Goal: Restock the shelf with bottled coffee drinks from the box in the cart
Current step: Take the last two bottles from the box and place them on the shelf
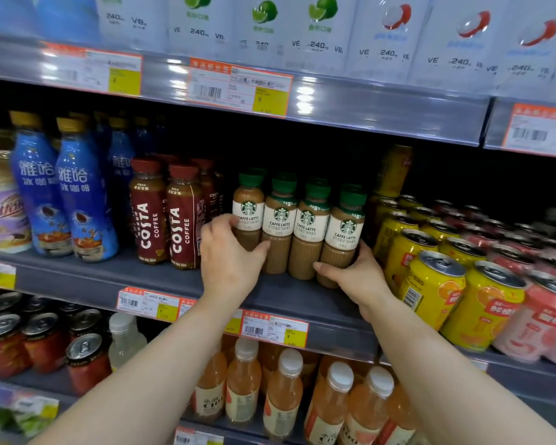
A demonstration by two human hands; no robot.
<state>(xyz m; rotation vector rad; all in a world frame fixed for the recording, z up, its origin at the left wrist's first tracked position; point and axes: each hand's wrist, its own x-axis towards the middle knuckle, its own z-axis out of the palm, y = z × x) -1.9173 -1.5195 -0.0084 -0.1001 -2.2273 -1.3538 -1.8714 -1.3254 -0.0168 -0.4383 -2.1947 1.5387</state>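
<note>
Four green-capped latte bottles (297,229) stand in a front row on the middle shelf (109,277), more green caps lined up behind them, and you've got both hands on that row. Your left hand (230,255) wraps the leftmost bottle low down, thumb hooked across toward its neighbour, fingers curled round the far side. Your right hand (353,273) cups the base of the rightmost bottle, thumb across the front, fingers tucked behind: a proper grasp on each end, squeezing the four together. The bottles are upright, touching shoulder to shoulder, bases set back from the shelf lip.

To the left, just beside your left hand, stand the red Costa bottles (166,216), and past them the tall blue bottles (61,187). To the right, yellow cans (430,281) crowd close to your right hand, pink cans (540,319) beyond them. Price tags (273,329) run along the shelf edge below your wrists; orange drinks (283,390) fill the shelf underneath.

How far along? This slot looks nearly full, front to back, so a good share of the stocking reads as done. You seem to be squaring the row off. The box and the cart are out of view, so there's no telling how many bottles are left to bring up.
</note>
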